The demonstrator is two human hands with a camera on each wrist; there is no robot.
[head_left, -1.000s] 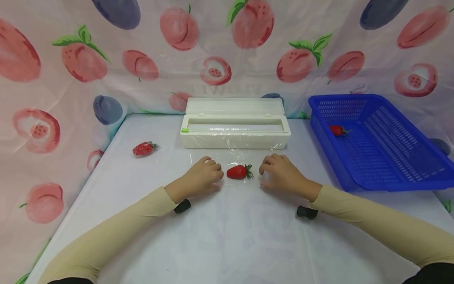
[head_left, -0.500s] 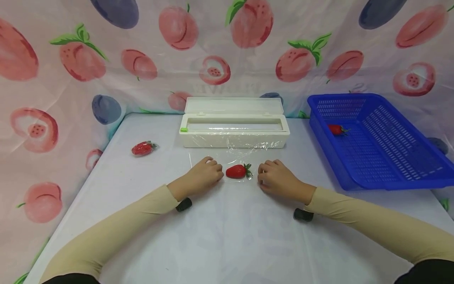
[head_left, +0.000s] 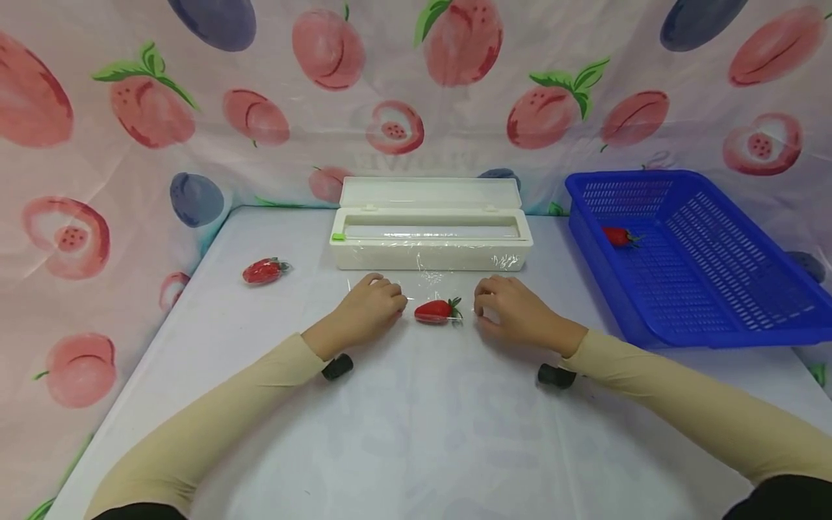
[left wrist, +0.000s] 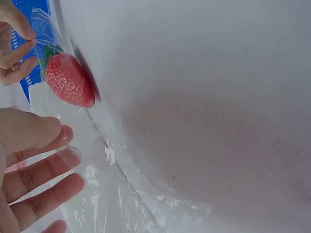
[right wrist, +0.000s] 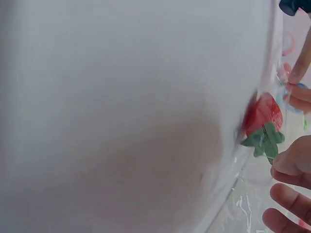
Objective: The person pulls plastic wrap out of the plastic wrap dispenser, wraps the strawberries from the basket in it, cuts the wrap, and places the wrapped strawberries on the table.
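Note:
A red strawberry (head_left: 437,311) with green leaves lies on clear cling film (head_left: 429,280) in the middle of the white table. My left hand (head_left: 367,307) is just left of its tip and pinches the film between thumb and forefinger, as the left wrist view shows. On the leafy side, my right hand (head_left: 516,309) pinches the film with thumb and forefinger too; its other fingers are spread in the right wrist view. The near edge of the film runs across the strawberry, between the two hands. Behind them stands the white cling film box (head_left: 432,256), lid up, film hanging over its front.
To the left lies a second strawberry (head_left: 265,271), shiny with wrap. A blue basket (head_left: 656,339) on the right holds another strawberry (head_left: 620,237). A curtain (head_left: 468,123) printed with fruit closes off the back and left side.
Both hands have risen slightly and shifted away from the body, bringing the film's near edge up over the strawberry. The right hand's fingers closed on the film beforehand. Box and basket stay put.

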